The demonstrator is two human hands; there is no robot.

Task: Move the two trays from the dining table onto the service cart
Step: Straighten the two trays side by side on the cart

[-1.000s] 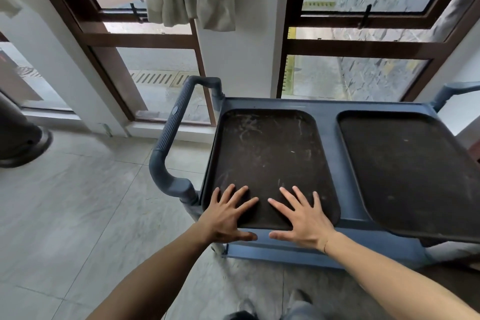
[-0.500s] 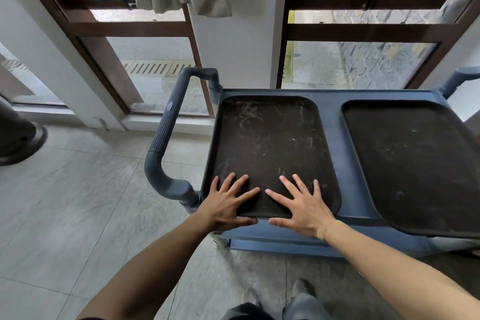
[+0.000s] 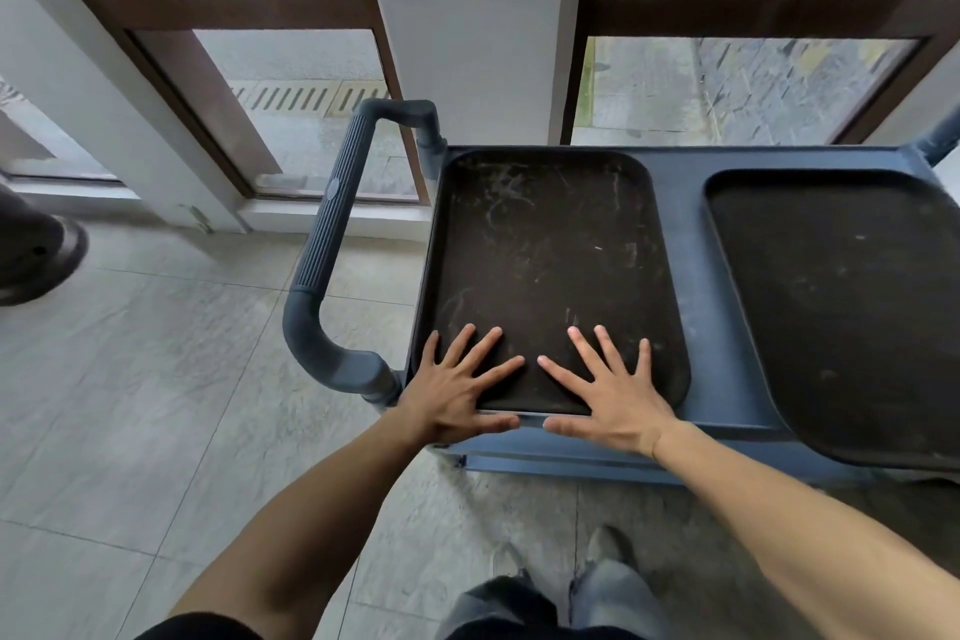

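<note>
Two dark brown trays lie side by side on the blue service cart (image 3: 691,244). The scratched left tray (image 3: 545,265) sits flat on the cart top. The right tray (image 3: 852,307) overhangs the cart's near edge. My left hand (image 3: 457,390) and my right hand (image 3: 608,390) rest flat, fingers spread, on the near edge of the left tray, with the thumbs over the cart's front rim. Neither hand grips anything.
The cart's ribbed grey handle (image 3: 332,244) loops out at its left end. Behind the cart are brown-framed windows (image 3: 291,16) and a white wall post (image 3: 478,42). A dark round base (image 3: 36,250) stands on the tiled floor at far left. My feet are below the cart.
My head has tilted down a little, so the cart sits lower in view. Both hands stay flat on the left tray's near edge in nearly the same spot.
</note>
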